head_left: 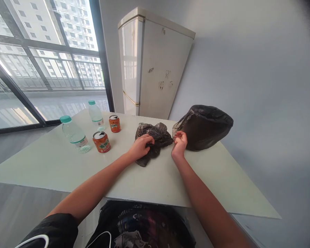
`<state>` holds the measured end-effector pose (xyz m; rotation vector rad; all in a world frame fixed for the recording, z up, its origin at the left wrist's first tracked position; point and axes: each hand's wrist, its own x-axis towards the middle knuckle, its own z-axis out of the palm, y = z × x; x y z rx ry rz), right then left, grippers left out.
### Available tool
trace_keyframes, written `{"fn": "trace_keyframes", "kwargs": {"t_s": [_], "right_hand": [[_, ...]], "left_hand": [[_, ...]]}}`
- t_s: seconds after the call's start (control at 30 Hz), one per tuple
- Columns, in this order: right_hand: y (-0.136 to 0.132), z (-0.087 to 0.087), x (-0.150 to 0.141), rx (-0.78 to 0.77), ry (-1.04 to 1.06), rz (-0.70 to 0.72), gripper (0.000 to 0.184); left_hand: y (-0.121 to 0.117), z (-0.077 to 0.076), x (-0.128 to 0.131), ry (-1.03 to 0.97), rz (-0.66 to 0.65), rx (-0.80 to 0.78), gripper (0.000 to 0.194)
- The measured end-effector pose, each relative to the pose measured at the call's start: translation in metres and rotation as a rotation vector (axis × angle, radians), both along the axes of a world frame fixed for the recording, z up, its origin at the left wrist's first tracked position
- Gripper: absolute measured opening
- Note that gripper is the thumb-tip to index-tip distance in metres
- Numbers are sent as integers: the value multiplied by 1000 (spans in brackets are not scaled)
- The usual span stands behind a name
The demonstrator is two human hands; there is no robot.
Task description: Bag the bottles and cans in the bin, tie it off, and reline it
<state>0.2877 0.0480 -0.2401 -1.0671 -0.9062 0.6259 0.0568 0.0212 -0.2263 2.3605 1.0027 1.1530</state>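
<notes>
A thin black plastic garbage bag lies on the white table, with a crumpled bunch (pixel 156 135) in the middle and a puffed-out, rounded part (pixel 209 129) to its right. Whether something is inside the rounded part cannot be made out. My left hand (pixel 141 146) is on the crumpled bunch, its fingers curled into the plastic and the thumb a little apart. At the narrow stretch between both parts, my right hand (pixel 179 144) pinches the plastic with bent fingers. Some fingertips of both hands are hidden.
To the left stand two clear bottles with green caps, a near one (pixel 73 134) and a farther one (pixel 95 115). Beside them are two opened orange cans, one nearer (pixel 102 143) and one farther (pixel 115 124). A white fridge (pixel 160 65) stands behind the table (pixel 134 182).
</notes>
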Motion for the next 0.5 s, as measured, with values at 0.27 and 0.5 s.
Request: {"fn": "trace_keyframes", "kwargs": {"t_s": [0.27, 0.5], "right_hand": [[-17, 21, -6, 161, -851, 120, 17], [-11, 12, 6, -250, -1082, 192, 16]], "left_hand": [[-9, 1, 7, 290, -114, -73, 26], [-5, 4, 5, 243, -48, -77, 13]]}}
